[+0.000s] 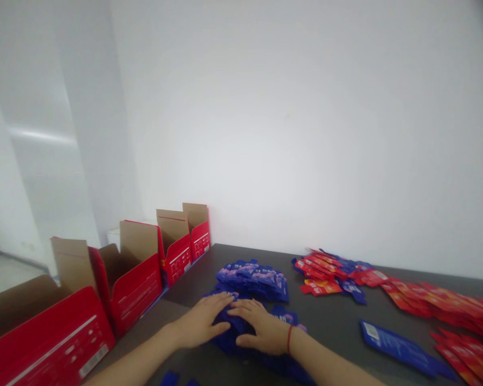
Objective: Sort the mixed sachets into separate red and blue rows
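Observation:
My left hand [204,323] lies with fingers stretched out on a pile of blue packets [230,343]. Beside it my right hand [264,327], with a red cord at the wrist, rests on the same pile, its fingers extended and thumb apart. The fingertips of both hands nearly meet, and neither hand grips a packet. Part of the pile is hidden beneath the hands and right forearm. Just behind them is a second heap of blue packets [253,280] with pinkish-purple print, overlapping one another.
Several open red cartons [139,297] with brown flaps up line the left side. Across the dark table [326,327] lie mixed red and blue packets [326,271], rows of red packets [438,303] and a single blue packet [402,346]. A white wall [290,134] stands behind.

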Action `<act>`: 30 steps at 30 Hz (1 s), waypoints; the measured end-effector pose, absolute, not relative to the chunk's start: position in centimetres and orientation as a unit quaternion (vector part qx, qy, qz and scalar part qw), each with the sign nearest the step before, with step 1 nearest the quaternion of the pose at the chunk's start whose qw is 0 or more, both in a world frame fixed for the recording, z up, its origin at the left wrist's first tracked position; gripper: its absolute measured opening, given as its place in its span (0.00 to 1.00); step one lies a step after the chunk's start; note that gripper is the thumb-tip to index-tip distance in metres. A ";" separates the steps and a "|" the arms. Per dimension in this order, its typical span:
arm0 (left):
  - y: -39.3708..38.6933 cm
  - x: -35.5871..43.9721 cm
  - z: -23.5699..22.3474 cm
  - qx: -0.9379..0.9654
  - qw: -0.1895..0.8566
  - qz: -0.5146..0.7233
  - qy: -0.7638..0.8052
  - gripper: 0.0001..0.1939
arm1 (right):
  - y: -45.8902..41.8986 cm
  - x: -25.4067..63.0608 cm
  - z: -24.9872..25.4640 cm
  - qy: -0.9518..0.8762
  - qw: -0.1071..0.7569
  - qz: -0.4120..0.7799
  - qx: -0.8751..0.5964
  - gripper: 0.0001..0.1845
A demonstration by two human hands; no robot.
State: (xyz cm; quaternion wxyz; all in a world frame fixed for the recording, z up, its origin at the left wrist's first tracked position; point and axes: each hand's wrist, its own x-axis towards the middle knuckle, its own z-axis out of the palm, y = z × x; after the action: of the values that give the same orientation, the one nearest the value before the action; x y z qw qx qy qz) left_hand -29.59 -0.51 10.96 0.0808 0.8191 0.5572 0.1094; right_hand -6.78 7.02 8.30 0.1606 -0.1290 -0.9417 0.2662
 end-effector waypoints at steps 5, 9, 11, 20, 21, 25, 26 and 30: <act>-2.0 -29.1 9.1 0.838 0.037 0.120 0.531 0.26 | 5.8 -6.6 7.5 -0.925 0.233 0.262 -0.150 0.22; -3.3 -28.9 8.8 0.836 0.002 0.139 0.530 0.22 | 4.6 -7.1 7.4 -0.951 0.201 0.191 -0.136 0.24; -3.5 -28.7 9.0 0.831 0.002 0.143 0.537 0.22 | 4.1 -7.1 8.0 -0.955 0.189 0.179 -0.141 0.30; -2.2 -27.8 11.9 0.826 0.021 0.139 0.546 0.22 | 2.9 2.1 10.0 -0.890 0.156 0.198 -0.381 0.54; -1.9 -27.6 12.1 0.829 0.021 0.137 0.541 0.23 | 2.7 3.1 9.5 -0.877 0.136 0.209 -0.411 0.57; -1.0 -26.0 12.0 0.855 0.052 0.092 0.507 0.29 | 1.8 4.3 6.9 -0.848 0.080 0.228 -0.472 0.56; -0.9 -25.5 11.7 0.859 0.057 0.079 0.503 0.30 | 1.6 3.9 6.3 -0.845 0.082 0.219 -0.481 0.52; -1.3 -23.7 10.5 0.849 0.034 0.065 0.524 0.29 | 0.9 1.0 5.1 -0.846 0.115 0.161 -0.496 0.43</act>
State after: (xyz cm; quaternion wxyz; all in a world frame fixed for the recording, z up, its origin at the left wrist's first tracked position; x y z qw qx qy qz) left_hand -23.66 -1.27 10.51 0.0342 0.8486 0.5239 0.0653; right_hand 0.98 0.91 5.13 0.1150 -0.4958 -0.8456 0.1611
